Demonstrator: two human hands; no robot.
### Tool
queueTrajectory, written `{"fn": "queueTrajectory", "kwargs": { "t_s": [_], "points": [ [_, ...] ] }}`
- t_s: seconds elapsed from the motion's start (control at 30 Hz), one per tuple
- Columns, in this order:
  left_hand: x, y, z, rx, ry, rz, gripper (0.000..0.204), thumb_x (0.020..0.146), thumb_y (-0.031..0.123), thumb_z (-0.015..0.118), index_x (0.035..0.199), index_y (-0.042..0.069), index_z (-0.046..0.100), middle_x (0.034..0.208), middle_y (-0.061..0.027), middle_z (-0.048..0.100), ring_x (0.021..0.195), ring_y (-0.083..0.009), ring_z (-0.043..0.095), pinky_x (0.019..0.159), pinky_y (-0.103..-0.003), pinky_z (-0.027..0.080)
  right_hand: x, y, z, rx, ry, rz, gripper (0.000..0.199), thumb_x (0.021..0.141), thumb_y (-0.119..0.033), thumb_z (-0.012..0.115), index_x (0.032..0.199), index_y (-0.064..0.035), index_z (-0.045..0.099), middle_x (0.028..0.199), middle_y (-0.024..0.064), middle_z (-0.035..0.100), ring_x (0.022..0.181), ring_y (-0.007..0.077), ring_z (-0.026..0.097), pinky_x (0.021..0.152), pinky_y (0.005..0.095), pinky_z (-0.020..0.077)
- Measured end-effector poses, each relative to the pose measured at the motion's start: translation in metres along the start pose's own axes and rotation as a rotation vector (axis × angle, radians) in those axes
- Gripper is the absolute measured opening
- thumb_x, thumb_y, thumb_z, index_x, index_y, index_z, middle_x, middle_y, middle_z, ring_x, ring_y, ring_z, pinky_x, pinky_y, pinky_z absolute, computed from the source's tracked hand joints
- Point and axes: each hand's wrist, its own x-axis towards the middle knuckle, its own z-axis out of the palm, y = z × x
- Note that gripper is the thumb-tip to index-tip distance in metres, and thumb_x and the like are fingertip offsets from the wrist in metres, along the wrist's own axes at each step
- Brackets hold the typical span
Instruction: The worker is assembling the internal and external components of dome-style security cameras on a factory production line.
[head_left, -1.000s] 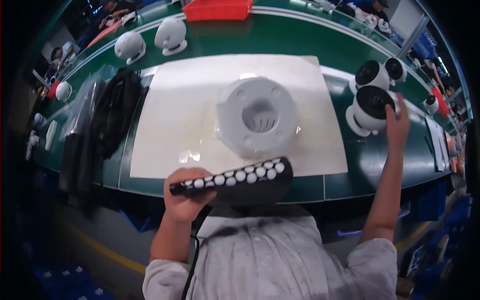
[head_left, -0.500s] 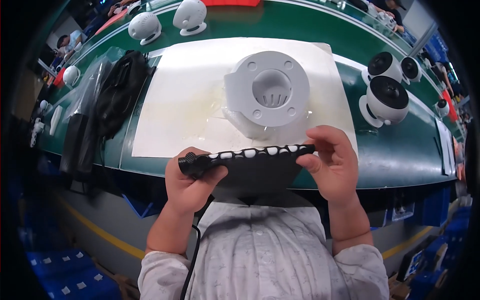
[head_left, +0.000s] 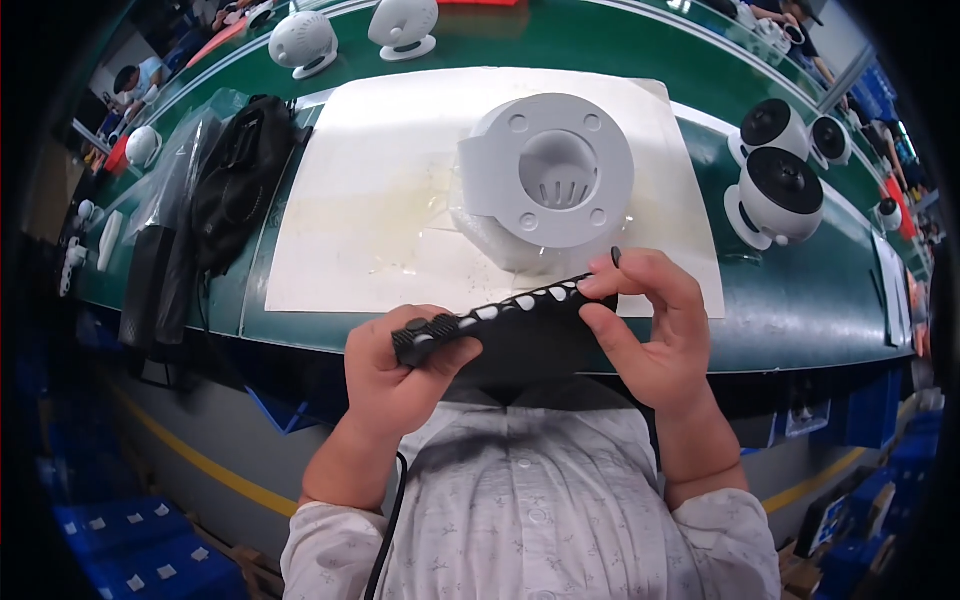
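Observation:
My left hand (head_left: 385, 365) grips the curled left end of a black sheet (head_left: 515, 308) with a row of white oval spots along its upper edge. At the sheet's right end, the fingers of my right hand (head_left: 655, 330) are bent, one fingertip close against the edge. A small dark round piece (head_left: 616, 257) stands out at those fingertips; how it is pinched is partly hidden. Beyond my hands, a white round plastic housing (head_left: 580, 225) lies underside up, with a cup-shaped slotted hollow and several small round recesses. Crinkled clear wrap shows under it.
The housing sits on a stained white board (head_left: 340, 200) on the green table (head_left: 800, 320). At left lie a black pouch (head_left: 240, 190) and clear plastic bags (head_left: 180, 180). White round devices (head_left: 780, 200) stand at right, others (head_left: 303, 45) at the far left. People work farther off.
The black sheet has tilted, and my left hand has moved slightly right. My right fingers have shifted along its edge; a small dark round piece now shows at their tips.

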Motion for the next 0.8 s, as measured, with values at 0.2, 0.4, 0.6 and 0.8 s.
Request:
{"fn": "queueTrajectory", "kwargs": {
  "t_s": [0.2,0.4,0.6,0.8],
  "points": [
    [-0.002,0.002,-0.002,0.084,-0.051,-0.030,0.016,0.068,0.002,0.067,0.077,-0.004,0.055,0.076,-0.0078,0.059,0.062,-0.0077,0.049,0.055,-0.020,0.038,0.012,-0.006,0.007,0.147,-0.001,-0.225,0.049,0.067,0.012,0.056,0.110,-0.0041,0.041,0.081,0.0080,0.054,0.074,0.0167,0.053,0.066,0.0260,0.0435],
    [0.001,0.001,-0.007,0.101,-0.087,0.010,0.014,0.066,-0.005,0.065,0.077,-0.004,0.056,0.078,-0.0112,0.060,0.066,-0.0116,0.053,0.057,-0.022,0.041,0.019,-0.020,0.002,-0.205,-0.334,-0.159,0.087,0.065,0.014,0.055,0.132,-0.0153,0.005,0.090,0.0099,0.049,0.074,0.0182,0.051,0.062,0.0274,0.0452],
    [0.020,-0.009,0.001,0.021,-0.011,0.193,0.019,0.062,-0.004,0.065,0.078,0.001,0.055,0.117,-0.0233,0.044,0.078,-0.0230,0.060,0.067,-0.026,0.046,0.066,0.005,-0.011,0.097,0.114,-0.190,0.073,0.070,0.011,0.050,0.130,-0.0095,0.015,0.093,0.0078,0.048,0.074,0.0100,0.047,0.066,0.0202,0.0401],
    [0.043,-0.013,0.013,0.027,-0.194,0.167,0.020,0.060,-0.006,0.064,0.074,0.002,0.051,0.126,-0.0276,0.032,0.086,-0.0282,0.060,0.071,-0.031,0.048,0.104,0.024,-0.027,0.006,-0.041,-0.035,0.072,0.073,0.009,0.047,0.132,-0.0094,0.011,0.096,0.0093,0.047,0.078,0.0101,0.046,0.075,0.0221,0.0394]
  ]
}}
